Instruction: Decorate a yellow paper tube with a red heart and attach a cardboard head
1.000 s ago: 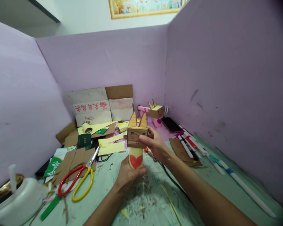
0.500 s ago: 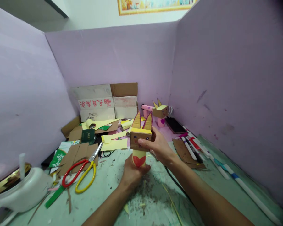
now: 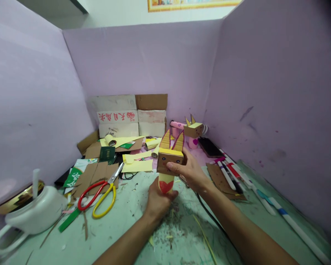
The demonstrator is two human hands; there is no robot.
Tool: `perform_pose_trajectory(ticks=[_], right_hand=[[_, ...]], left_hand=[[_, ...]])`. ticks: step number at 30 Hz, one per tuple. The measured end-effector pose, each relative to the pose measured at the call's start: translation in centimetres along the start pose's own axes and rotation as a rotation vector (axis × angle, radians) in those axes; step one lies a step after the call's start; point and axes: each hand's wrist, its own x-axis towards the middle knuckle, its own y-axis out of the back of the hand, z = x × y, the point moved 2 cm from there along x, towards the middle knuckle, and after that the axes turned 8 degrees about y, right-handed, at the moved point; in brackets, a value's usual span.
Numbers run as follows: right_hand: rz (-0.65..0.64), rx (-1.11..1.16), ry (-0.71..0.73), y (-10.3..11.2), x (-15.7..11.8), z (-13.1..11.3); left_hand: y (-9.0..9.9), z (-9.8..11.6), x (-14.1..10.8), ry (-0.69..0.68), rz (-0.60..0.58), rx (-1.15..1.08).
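Note:
A small cardboard box head [image 3: 162, 162] with drawn eyes, a yellow top and two pointed ears is upright in front of me. My right hand [image 3: 189, 167] grips it from the right, thumb across the face. Directly below the head is a pale yellow tube body [image 3: 166, 184] with a red heart drawn on it. My left hand [image 3: 157, 198] wraps round the tube's lower part, its thumb pointing right. Whether head and tube are joined cannot be seen. Behind stands a similar pink figure [image 3: 193, 130] with a cardboard head and ears.
Scissors [image 3: 107, 184] with red and yellow handles lie left, near cardboard pieces [image 3: 92, 176] and yellow paper [image 3: 138, 166]. A white mug [image 3: 35, 213] stands far left. Markers [image 3: 234, 171] and a black phone [image 3: 210, 147] lie right. Purple panels [image 3: 143, 62] enclose the table.
The view has shifted slightly, so everything sits a little further right and mostly higher. Both hands keep the same hold on the cardboard figure.

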Motion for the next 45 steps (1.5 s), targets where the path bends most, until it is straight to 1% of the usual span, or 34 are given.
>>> perform_pose_trajectory(ticks=[7,21,24,25,26,27,30,31,32,33,34,36,37,38,40,42,45], right_hand=[[-0.008,-0.045,0.021,-0.1,-0.1,-0.1],[0.001,-0.080,0.017,0.1,-0.2,0.3],[0.025,-0.074,0.029,0.3,0.0,0.2],[0.036,-0.064,0.037,0.5,0.1,0.0],[0.044,-0.050,0.045,0.7,0.2,-0.1],[0.047,-0.035,0.053,1.0,0.3,-0.3],[0.039,0.002,0.068,1.9,0.7,-0.9],[0.039,0.007,0.073,2.1,0.8,-1.1],[0.039,0.009,0.079,2.3,0.9,-1.3],[0.037,0.008,0.083,2.4,0.9,-1.3],[0.030,0.003,0.085,2.3,0.9,-1.4],[0.003,-0.011,0.082,1.9,0.8,-1.2],[-0.012,-0.020,0.078,1.6,0.7,-1.1],[-0.028,-0.029,0.073,1.2,0.5,-0.9],[-0.060,-0.039,0.065,0.3,0.2,-0.6],[-0.096,-0.037,0.058,-0.5,-0.1,-0.1],[-0.163,-0.018,0.069,-1.0,-0.2,0.5]], left_hand=[[0.3,-0.4,0.0,-0.006,0.030,0.017],[0.2,-0.1,-0.2,0.002,0.029,-0.002],[0.1,0.1,-0.2,0.006,0.011,-0.007],[0.1,0.2,-0.2,0.010,-0.013,-0.005],[0.0,0.4,-0.2,0.022,-0.066,-0.001],[-0.1,0.6,-0.2,0.041,-0.143,-0.003],[0.1,1.3,0.0,0.109,-0.446,-0.065],[0.3,1.7,0.2,0.123,-0.513,-0.104],[0.7,2.0,0.4,0.127,-0.533,-0.145],[1.2,2.4,0.7,0.126,-0.520,-0.177],[1.8,2.7,1.1,0.111,-0.468,-0.197],[3.0,3.4,1.7,0.041,-0.343,-0.212],[3.4,3.8,1.9,-0.008,-0.312,-0.218],[3.7,4.1,2.0,-0.053,-0.305,-0.226],[3.9,4.8,1.9,-0.112,-0.345,-0.235],[3.9,5.3,1.7,-0.119,-0.362,-0.216],[3.8,5.7,1.6,-0.102,-0.342,-0.168]])
